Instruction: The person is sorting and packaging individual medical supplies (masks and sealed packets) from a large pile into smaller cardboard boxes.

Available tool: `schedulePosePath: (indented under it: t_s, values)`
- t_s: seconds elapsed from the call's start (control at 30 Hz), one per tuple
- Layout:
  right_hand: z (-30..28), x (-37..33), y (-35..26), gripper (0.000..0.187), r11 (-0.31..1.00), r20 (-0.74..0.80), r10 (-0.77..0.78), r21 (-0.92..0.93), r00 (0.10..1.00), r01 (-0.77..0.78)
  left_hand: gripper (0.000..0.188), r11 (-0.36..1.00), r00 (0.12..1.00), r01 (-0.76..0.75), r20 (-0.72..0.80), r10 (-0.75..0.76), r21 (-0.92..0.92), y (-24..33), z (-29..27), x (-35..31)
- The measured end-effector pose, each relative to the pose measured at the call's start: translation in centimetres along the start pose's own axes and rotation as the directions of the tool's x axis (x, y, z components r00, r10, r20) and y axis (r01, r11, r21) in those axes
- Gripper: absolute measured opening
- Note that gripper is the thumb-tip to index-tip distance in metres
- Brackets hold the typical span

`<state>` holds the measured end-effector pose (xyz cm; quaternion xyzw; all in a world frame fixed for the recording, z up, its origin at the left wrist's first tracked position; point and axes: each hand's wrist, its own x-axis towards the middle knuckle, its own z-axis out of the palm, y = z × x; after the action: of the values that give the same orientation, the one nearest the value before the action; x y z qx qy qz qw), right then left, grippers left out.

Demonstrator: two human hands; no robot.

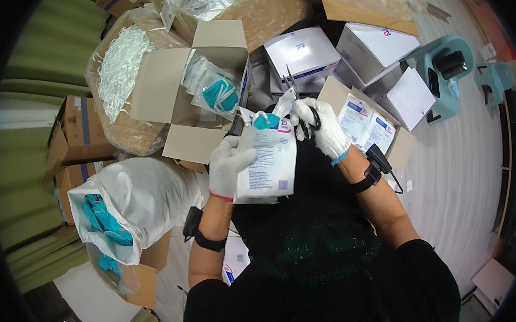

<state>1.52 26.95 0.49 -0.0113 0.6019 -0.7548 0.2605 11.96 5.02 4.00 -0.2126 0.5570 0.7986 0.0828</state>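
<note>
My left hand, in a white knit glove, is closed on the left side of a white printed packet held upright before my chest. At the packet's top a bit of teal face mask with white ear loops shows. My right hand, gloved too, has its fingers through the black handles of a pair of scissors, whose blades point away from me. A torn-looking piece of packet film is by those fingers; whether it is fully cut off I cannot tell.
An open carton holds bagged teal masks. Right of me, an open box holds white packets. White boxes stand behind, a white sack of teal masks at left, teal stools at right.
</note>
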Motion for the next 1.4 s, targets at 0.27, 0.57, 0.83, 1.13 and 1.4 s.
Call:
schedulePosePath:
  t_s: [0.27,0.57,0.83,1.13,1.4]
  values:
    - [-3.5,-1.9,-0.1,0.047,0.974,0.28,0.109,-0.22,0.954,-0.047,0.035,0.932,0.916,-0.362,-0.197,0.35,-0.027,3.0,-5.4,2.4]
    - [-10.4,-7.0,4.2,0.037,0.942,-0.177,0.003,-0.329,0.984,-0.063,0.041,0.814,0.662,-0.282,-0.512,0.548,0.507,-1.6,-12.8,19.7]
    - [-20.6,-11.4,12.5,0.046,0.768,-0.755,0.137,-0.327,0.641,-0.551,0.06,0.812,0.786,0.314,-0.614,0.068,0.492,-5.3,-16.4,25.7]
    - [-24.2,-4.5,15.8,0.055,0.304,-0.951,-0.031,-0.303,0.309,-0.903,0.047,0.492,0.507,-0.209,-0.337,0.793,0.845,-3.1,0.3,15.3]
    - [-23.8,-1.3,16.4,0.057,0.358,-0.966,0.044,-0.223,0.255,-0.907,0.037,0.66,0.824,-0.306,-0.156,0.544,0.686,-10.3,8.2,10.4]
